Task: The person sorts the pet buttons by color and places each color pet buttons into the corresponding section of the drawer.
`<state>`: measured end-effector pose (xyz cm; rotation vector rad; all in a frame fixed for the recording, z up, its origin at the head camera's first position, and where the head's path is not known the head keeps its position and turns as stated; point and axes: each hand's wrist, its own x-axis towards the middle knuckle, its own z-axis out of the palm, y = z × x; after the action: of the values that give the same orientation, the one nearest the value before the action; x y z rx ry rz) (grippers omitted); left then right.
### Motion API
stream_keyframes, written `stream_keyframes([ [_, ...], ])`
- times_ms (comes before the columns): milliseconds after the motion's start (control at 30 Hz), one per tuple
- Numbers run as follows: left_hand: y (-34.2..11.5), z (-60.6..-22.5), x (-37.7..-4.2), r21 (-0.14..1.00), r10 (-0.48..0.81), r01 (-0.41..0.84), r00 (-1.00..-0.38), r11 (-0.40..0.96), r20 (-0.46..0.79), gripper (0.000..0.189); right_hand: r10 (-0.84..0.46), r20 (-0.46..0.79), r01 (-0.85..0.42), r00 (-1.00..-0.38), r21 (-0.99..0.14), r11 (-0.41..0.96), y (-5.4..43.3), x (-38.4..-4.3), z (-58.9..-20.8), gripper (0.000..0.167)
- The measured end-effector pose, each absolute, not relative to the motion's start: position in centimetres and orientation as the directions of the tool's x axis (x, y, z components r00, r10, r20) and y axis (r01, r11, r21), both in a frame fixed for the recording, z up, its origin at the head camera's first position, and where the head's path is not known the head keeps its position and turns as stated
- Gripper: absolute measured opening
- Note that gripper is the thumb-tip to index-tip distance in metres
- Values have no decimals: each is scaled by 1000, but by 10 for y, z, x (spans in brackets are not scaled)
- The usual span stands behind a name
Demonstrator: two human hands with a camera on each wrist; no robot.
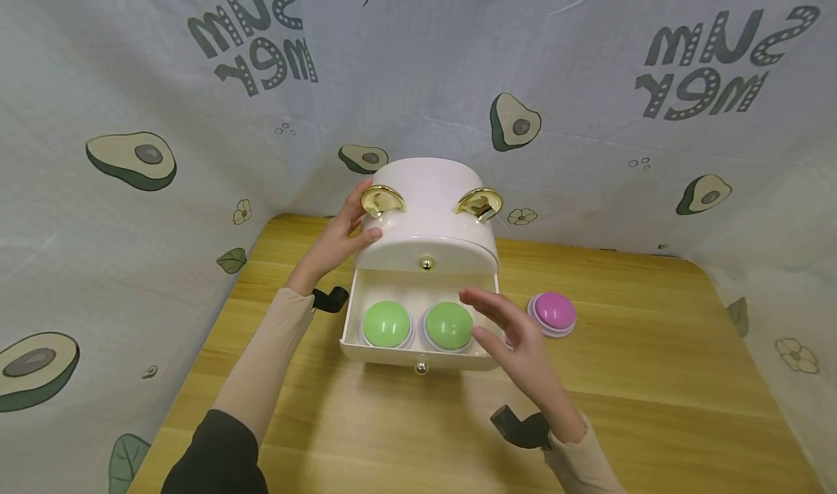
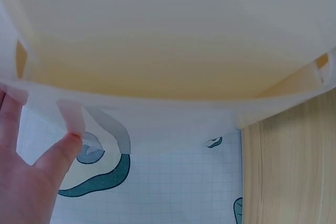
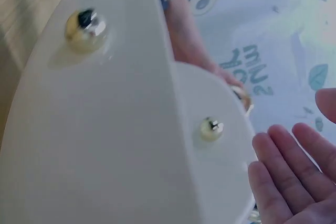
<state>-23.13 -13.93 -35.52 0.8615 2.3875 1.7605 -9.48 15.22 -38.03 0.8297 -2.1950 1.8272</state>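
A white rounded storage box (image 1: 428,196) with gold ear-like trims has its lower drawer (image 1: 386,354) pulled out. Two round pieces with green domes and white rims sit in the drawer, the left green-domed piece (image 1: 386,325) beside the right green-domed piece (image 1: 449,326). My left hand (image 1: 340,240) rests against the box's upper left side, thumb toward the front and fingers near the ear. Over the drawer's right side is my right hand (image 1: 516,338), fingers extended and nothing held. In the right wrist view, the fingers (image 3: 289,177) look straight beside the box front.
A pink-domed round piece (image 1: 554,312) lies on the wooden table (image 1: 654,378) right of the box. A bit of pink and white shows behind my right hand, mostly hidden. An avocado-print cloth (image 1: 418,65) hangs behind and along the sides.
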Motion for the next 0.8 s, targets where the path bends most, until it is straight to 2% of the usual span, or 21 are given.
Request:
stream_keyframes([
  [267,-139,-355,-231,896,461,397,-845,199,272,77,-473,435,-505,-766,-863,25,152,-74,-376,49],
  [567,-139,-354,-231,895,458,401,-845,197,278,77,-624,440,-543,-646,-839,-30,144,-60,-397,48],
  [667,-139,-354,-231,894,460,405,-842,193,282,77,-659,405,-521,-634,-853,-23,142,-57,-408,45],
  [800,-139,-354,-230,895,461,406,-840,185,286,77,-682,324,-452,-656,-892,10,138,-53,-426,41],
])
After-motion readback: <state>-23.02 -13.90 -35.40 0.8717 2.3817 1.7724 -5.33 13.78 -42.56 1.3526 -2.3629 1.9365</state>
